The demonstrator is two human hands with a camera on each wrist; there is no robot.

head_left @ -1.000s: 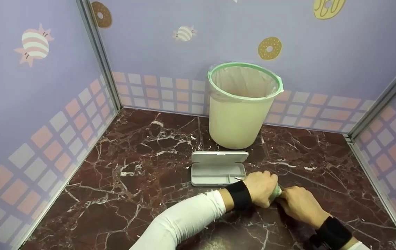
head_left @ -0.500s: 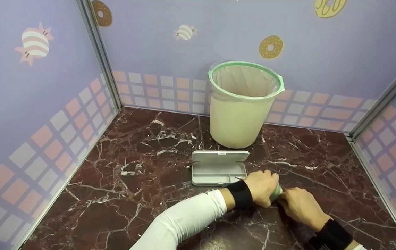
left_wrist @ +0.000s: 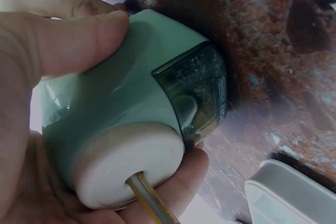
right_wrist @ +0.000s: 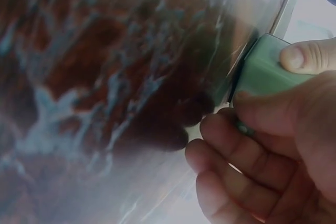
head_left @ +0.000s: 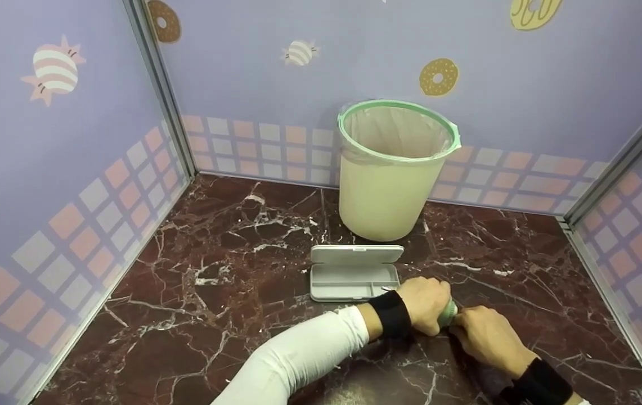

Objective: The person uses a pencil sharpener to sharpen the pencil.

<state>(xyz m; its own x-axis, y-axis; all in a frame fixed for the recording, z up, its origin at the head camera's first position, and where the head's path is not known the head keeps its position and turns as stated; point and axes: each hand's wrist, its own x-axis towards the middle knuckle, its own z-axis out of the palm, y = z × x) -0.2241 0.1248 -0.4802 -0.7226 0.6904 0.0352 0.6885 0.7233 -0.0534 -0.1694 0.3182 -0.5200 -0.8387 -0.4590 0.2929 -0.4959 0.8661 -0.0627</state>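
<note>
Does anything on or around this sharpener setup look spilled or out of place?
Yes, slightly: small white specks dot the dark marble surface left of the bin. They look like stray scraps, though some may be veining. The sharpener shows no obvious damage.

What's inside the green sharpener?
One end of the pencil enters the green sharpener; that end is hidden. Through the dark window, a blurry pale shape shows, too unclear to identify. The rest is covered.
</note>
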